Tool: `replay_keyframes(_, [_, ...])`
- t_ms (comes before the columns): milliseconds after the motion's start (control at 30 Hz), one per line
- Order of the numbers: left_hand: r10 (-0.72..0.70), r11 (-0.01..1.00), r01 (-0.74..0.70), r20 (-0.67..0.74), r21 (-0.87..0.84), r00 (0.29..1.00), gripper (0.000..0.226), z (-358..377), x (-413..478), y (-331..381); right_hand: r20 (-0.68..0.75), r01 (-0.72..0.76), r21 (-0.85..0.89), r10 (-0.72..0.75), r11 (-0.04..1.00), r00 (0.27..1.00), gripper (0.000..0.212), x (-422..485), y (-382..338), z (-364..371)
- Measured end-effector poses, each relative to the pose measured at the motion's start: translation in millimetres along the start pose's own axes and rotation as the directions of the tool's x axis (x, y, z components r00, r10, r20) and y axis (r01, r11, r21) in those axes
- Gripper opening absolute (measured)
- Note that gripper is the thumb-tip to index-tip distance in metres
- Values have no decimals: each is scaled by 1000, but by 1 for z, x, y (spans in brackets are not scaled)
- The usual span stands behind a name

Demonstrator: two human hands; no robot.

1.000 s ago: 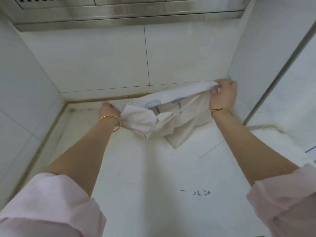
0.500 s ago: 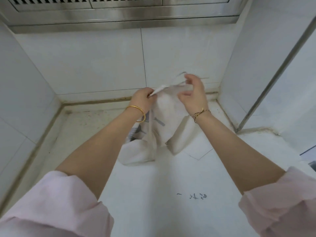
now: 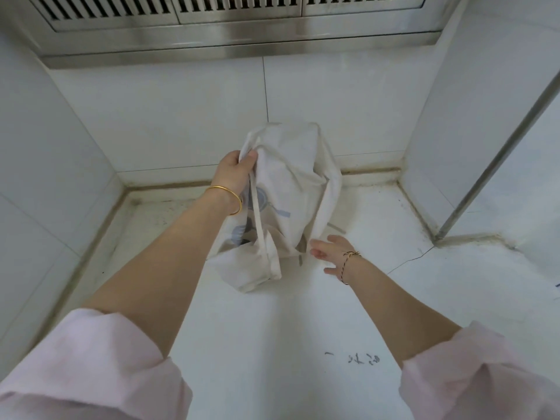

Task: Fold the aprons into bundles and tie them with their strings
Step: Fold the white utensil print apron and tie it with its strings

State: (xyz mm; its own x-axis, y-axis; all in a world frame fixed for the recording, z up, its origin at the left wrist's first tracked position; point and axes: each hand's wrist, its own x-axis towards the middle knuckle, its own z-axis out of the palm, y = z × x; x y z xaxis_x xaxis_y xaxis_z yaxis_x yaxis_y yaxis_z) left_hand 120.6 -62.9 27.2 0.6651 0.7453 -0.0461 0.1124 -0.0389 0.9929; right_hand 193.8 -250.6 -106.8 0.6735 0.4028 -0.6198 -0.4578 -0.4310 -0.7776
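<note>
A white apron point(image 3: 288, 189) with a grey-blue print hangs crumpled above the white counter point(image 3: 272, 328), its lower folds resting on the surface. My left hand point(image 3: 235, 169) pinches the apron's upper left edge and holds it up. A white string point(image 3: 257, 213) dangles from that grip down the front of the cloth. My right hand point(image 3: 328, 253) is low at the apron's bottom right corner, fingers spread and relaxed, holding nothing; its fingertips are at the hanging edge.
White tiled walls point(image 3: 169, 116) close in the counter at the back and left. A steel vent hood point(image 3: 236, 28) runs overhead. A white panel with a metal strip point(image 3: 497, 131) stands on the right. Small dark writing point(image 3: 360, 357) marks the counter.
My right hand let go of the apron's top and dropped to its lower right corner. My left hand lifted the cloth higher, so the apron now hangs long.
</note>
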Motion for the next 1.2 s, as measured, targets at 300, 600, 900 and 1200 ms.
replay_keyframes(300, [33,937,-34,8,347,999,14,-23,6,-13,-370,147,77,-109,986,922,28,7,-19,-16])
replay_keyframes(600, [60,992,-48,-101,117,993,18,-39,19,6,-673,119,-425,-401,897,621,26,-31,-52,-87])
replay_keyframes(900, [739,654,-654,-137,381,659,6,-3,22,80,-462,-24,-872,-806,489,370,28,-63,-141,-106])
replay_keyframes(1200, [279,892,-445,674,82,684,35,61,-43,74,-306,607,-683,-913,407,268,53,-82,-139,-82])
